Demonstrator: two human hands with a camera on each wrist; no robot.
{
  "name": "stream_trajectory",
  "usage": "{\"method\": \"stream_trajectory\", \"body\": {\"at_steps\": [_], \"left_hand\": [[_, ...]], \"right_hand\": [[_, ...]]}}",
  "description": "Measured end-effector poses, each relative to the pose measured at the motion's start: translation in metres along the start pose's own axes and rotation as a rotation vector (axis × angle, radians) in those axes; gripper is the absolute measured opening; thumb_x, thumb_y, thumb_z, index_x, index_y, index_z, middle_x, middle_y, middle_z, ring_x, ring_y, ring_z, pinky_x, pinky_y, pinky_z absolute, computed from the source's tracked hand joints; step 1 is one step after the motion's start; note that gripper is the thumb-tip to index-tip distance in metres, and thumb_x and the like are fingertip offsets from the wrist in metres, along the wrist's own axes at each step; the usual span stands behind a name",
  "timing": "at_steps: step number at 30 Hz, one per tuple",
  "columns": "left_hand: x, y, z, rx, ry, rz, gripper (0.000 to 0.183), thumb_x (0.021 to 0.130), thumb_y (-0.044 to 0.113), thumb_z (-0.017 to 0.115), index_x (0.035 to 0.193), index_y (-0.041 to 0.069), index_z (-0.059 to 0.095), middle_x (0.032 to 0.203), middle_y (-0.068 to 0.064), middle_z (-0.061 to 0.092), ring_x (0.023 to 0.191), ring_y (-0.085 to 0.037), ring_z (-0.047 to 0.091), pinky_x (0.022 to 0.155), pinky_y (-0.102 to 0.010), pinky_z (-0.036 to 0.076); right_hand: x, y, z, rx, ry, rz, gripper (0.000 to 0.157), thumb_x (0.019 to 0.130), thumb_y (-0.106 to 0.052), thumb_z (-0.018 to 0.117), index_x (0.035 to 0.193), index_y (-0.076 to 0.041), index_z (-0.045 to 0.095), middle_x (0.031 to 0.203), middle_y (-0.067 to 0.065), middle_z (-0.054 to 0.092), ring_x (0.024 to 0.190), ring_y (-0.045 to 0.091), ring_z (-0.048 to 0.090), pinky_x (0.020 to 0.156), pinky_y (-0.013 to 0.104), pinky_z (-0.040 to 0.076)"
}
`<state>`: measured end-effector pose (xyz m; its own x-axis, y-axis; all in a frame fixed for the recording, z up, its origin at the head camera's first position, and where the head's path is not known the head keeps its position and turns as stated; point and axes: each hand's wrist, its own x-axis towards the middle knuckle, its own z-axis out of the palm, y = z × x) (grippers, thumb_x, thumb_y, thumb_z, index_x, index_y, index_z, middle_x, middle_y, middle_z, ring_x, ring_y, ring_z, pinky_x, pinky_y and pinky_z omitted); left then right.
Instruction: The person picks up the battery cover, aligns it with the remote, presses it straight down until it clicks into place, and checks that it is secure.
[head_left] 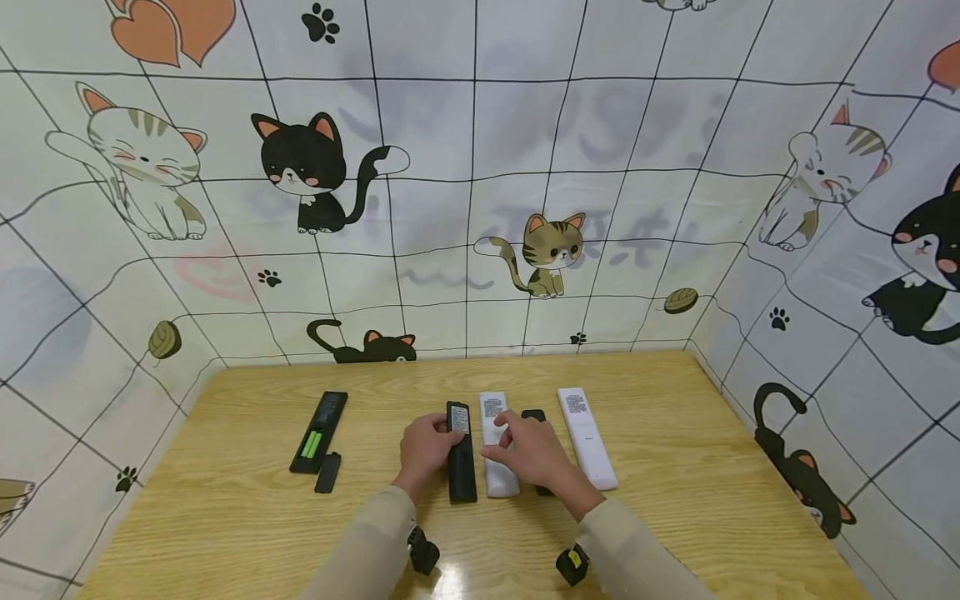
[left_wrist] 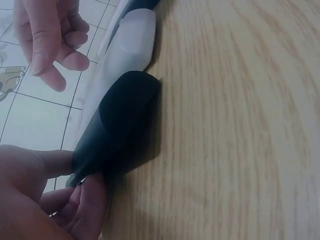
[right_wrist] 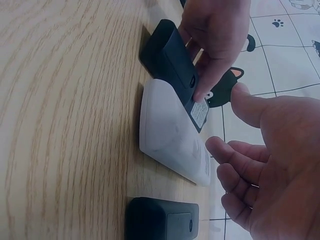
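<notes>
My left hand (head_left: 425,450) holds a black remote control (head_left: 462,471) by its edge, with the thumb on its back near the label. In the left wrist view the fingers (left_wrist: 89,205) reach under one end of that remote. My right hand (head_left: 538,450) is above a white remote (head_left: 498,479), fingers loosely bent and nothing between them. The right wrist view shows a gap between this hand (right_wrist: 280,155) and the white remote (right_wrist: 172,130). Another black remote (head_left: 534,414) lies partly hidden beneath the right hand.
A second white remote (head_left: 588,442) lies face down at the right. On the left is a black remote (head_left: 332,410) with its compartment uncovered, showing green batteries (head_left: 312,444). A loose black battery cover (head_left: 327,473) lies beside it. Cat-patterned cloth (head_left: 420,275) surrounds the wooden table (head_left: 247,517).
</notes>
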<state>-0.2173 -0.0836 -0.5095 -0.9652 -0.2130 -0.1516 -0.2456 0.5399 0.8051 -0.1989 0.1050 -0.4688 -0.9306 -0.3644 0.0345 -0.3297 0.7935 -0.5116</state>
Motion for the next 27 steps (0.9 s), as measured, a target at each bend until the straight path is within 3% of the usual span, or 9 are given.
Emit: {"method": "stream_trajectory", "body": {"at_steps": [9,18,27], "left_hand": [[-0.0028,0.0032,-0.0017,0.081,0.024,-0.009,0.037,0.084,0.027,0.075,0.115,0.007,0.071,0.088,-0.004,0.064,0.078,-0.019,0.056,0.063,-0.027,0.041],[-0.0054,0.0012,-0.0024,0.113,0.044,0.011,0.037,0.084,0.030,0.076,0.113,0.008,0.071,0.089,-0.004,0.067,0.077,-0.019,0.058,0.064,-0.030,0.045],[-0.0071,0.0016,-0.0025,0.140,0.059,0.029,0.039,0.083,0.030,0.077,0.113,0.006,0.070,0.090,-0.004,0.069,0.077,-0.018,0.060,0.066,-0.033,0.048]], "right_hand": [[0.0009,-0.0002,0.0004,-0.001,-0.006,0.016,0.049,0.088,-0.040,0.070,0.122,-0.006,0.060,0.079,-0.007,0.066,0.069,0.009,0.057,0.078,0.040,0.045],[0.0011,0.0006,0.0018,0.012,-0.017,0.033,0.047,0.089,-0.040,0.069,0.123,-0.009,0.060,0.080,-0.008,0.066,0.071,0.008,0.057,0.088,0.047,0.044],[0.0012,-0.0004,0.0027,0.041,-0.025,0.037,0.046,0.089,-0.038,0.069,0.123,-0.008,0.059,0.081,-0.007,0.066,0.071,0.008,0.056,0.076,0.038,0.045]]}}
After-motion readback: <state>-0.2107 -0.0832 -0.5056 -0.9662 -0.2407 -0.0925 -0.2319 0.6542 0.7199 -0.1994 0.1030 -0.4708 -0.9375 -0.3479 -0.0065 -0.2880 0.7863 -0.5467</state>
